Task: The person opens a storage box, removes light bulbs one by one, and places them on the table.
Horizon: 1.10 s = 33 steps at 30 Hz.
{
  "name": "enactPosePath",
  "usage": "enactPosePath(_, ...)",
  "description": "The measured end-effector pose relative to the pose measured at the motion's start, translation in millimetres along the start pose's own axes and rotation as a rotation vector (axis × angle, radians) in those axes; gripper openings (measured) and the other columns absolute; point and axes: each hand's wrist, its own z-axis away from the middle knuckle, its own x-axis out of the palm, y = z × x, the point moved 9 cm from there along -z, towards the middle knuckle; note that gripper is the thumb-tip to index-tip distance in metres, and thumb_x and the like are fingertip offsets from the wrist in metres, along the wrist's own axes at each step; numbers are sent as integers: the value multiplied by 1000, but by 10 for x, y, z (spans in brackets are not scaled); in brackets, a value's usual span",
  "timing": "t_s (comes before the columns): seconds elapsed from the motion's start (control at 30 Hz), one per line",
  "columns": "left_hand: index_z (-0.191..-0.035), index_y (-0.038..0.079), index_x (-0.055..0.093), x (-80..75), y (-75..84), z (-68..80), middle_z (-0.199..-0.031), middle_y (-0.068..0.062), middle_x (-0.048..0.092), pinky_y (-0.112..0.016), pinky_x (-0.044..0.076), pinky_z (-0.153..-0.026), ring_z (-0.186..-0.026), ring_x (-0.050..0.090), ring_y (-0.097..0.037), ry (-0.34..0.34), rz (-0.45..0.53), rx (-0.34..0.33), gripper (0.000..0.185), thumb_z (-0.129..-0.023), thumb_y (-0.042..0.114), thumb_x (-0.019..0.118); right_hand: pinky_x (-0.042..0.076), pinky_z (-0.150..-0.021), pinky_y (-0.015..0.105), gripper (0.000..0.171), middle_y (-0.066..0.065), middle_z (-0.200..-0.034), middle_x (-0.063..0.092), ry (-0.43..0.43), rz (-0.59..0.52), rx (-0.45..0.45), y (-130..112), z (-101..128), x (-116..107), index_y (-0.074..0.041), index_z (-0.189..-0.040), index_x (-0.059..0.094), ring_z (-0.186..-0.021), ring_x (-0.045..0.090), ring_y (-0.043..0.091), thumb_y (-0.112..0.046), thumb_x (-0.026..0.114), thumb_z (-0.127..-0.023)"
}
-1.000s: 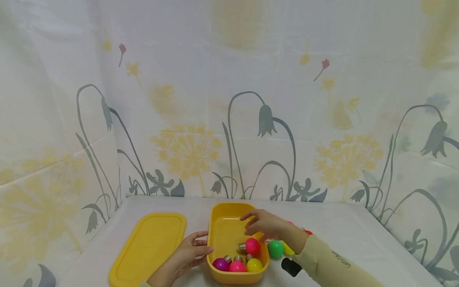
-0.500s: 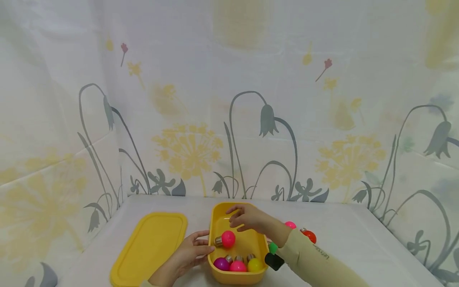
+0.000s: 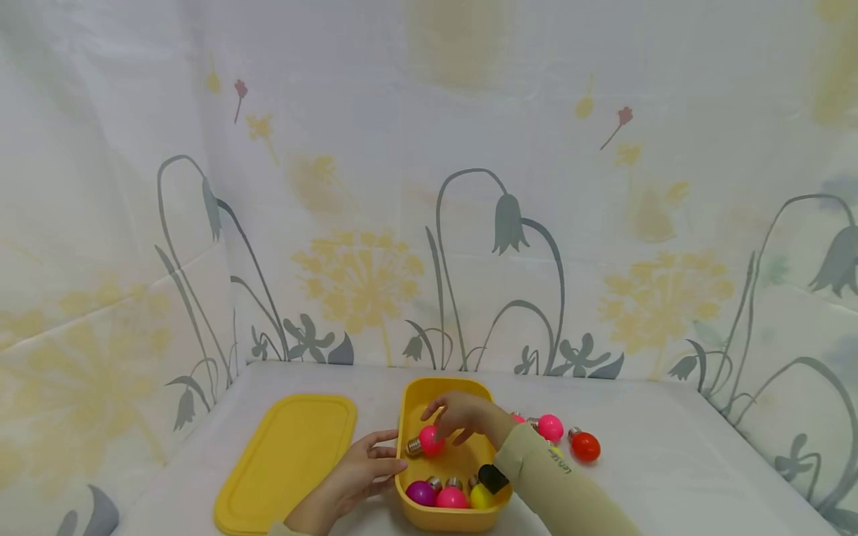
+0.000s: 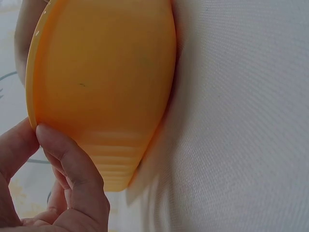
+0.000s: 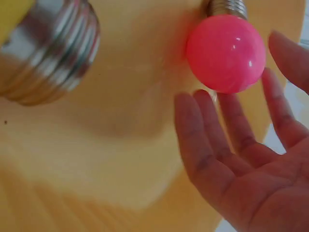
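A yellow plastic box (image 3: 452, 519) stands on the table. My left hand (image 3: 365, 473) pinches its left rim, with thumb and finger on either side of the rim in the left wrist view. Inside the box, a pink light bulb (image 3: 431, 441) with a ribbed metal base lies near the left wall. Around its round end reach the loosely bent fingers of my right hand (image 5: 256, 164), not closed on it. Along the near end of the box lie a purple bulb (image 3: 421, 493), another pink bulb (image 3: 452, 497) and a yellow bulb (image 3: 480, 496), partly hidden by the black wrist device.
Left of the box lies a flat yellow lid (image 3: 288, 458). Right of it, beyond my sleeve (image 3: 559, 476), are a red bulb (image 3: 586, 447), a pink bulb (image 3: 551, 427) and others partly hidden. A patterned cloth hangs behind the table.
The pink bulb has shifted leftward and slightly away inside the box. My right hand has gone left, then lowered to the bulb. The left hand stays at the rim.
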Motion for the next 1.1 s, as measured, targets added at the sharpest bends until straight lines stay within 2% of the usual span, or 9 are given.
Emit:
enactPosePath(0.17, -136, -2, 38, 19, 3, 9, -105, -15, 54, -32, 53, -75, -80, 59, -20, 1, 0, -14, 63, -83, 11, 70, 52, -75, 45, 31, 9, -90, 57, -54, 21, 55, 78, -21, 102, -7, -102, 62, -79, 57, 25, 7, 70, -75)
enactPosePath(0.43, -135, -1, 40, 33, 1, 0, -104, -14, 54, -31, 53, -74, -80, 59, -19, 3, 9, -12, 62, -82, 12, 72, 54, -73, 37, 27, 11, -88, 58, -101, 1, 34, 45, 3, 133, -4, -100, 62, -75, 59, 23, 10, 67, -77)
enactPosePath(0.63, -135, -1, 39, 49, 2, -15, -103, -13, 54, -31, 53, -73, -79, 58, -18, -9, 14, 3, 64, -82, 12, 72, 54, -73, 37, 27, 10, -87, 59, -84, 1, 2, -39, 45, 76, -4, -99, 62, -74, 58, 22, 9, 68, -77)
enactPosePath(1.1, -135, -3, 37, 17, 1, 13, -106, -16, 53, -29, 51, -69, -78, 58, -17, -21, 30, 21, 64, -83, 11, 71, 54, -73, 37, 30, 13, -90, 58, -70, -80, -79, -251, 247, -26, -2, -104, 59, -75, 61, 23, 6, 69, -77)
